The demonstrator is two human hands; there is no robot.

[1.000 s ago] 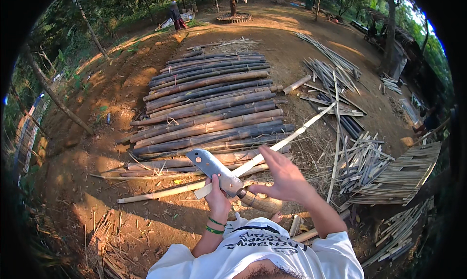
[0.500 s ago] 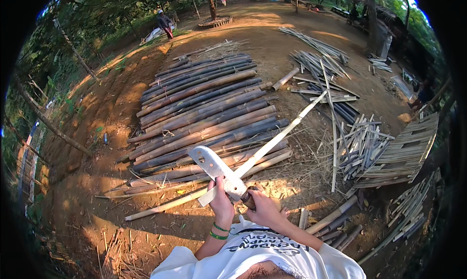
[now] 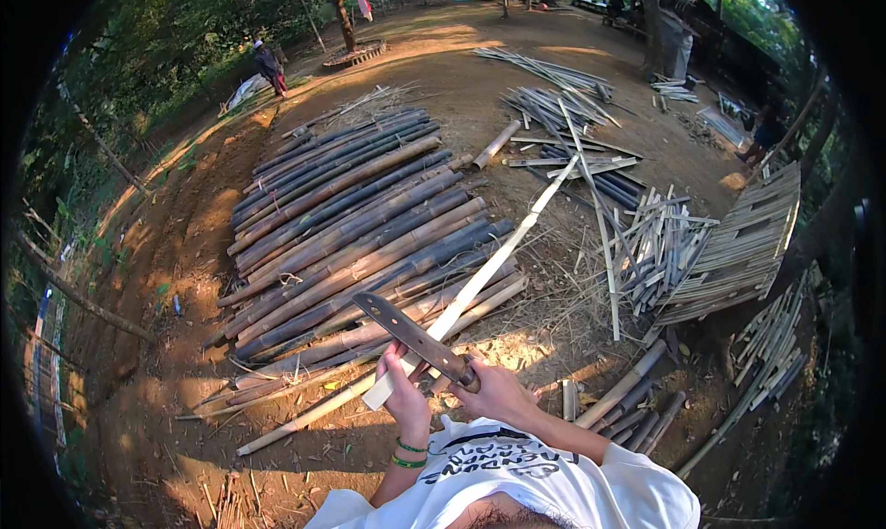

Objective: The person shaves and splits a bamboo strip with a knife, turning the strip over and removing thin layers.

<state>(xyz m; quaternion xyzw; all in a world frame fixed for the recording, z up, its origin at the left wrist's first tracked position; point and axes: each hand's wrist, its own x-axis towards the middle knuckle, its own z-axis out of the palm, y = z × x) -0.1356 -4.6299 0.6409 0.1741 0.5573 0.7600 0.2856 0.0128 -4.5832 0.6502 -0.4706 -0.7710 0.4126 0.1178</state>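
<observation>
My left hand (image 3: pixel 406 400) is closed around the near end of a long pale bamboo strip (image 3: pixel 503 248), which slants away to the far right. In my right hand (image 3: pixel 496 391) is the wooden handle of a broad machete (image 3: pixel 413 333). The blade, with several small holes in it, lies across the strip just beyond my left fingers and points to the upper left. Whether its edge touches the strip I cannot tell. Part of my left fingers is hidden behind the strip.
A large stack of dark bamboo poles (image 3: pixel 360 243) lies ahead on the bare ground. Piles of split bamboo (image 3: pixel 660 252) and a slatted bamboo panel (image 3: pixel 738 252) are to the right. Short poles (image 3: pixel 628 391) lie near my right forearm. A person (image 3: pixel 269 68) stands at the far left.
The machete blade has turned from its bright broad side to a darker, narrower-looking face. The view has shifted, so the stack sits further left. Both hands keep their holds.
</observation>
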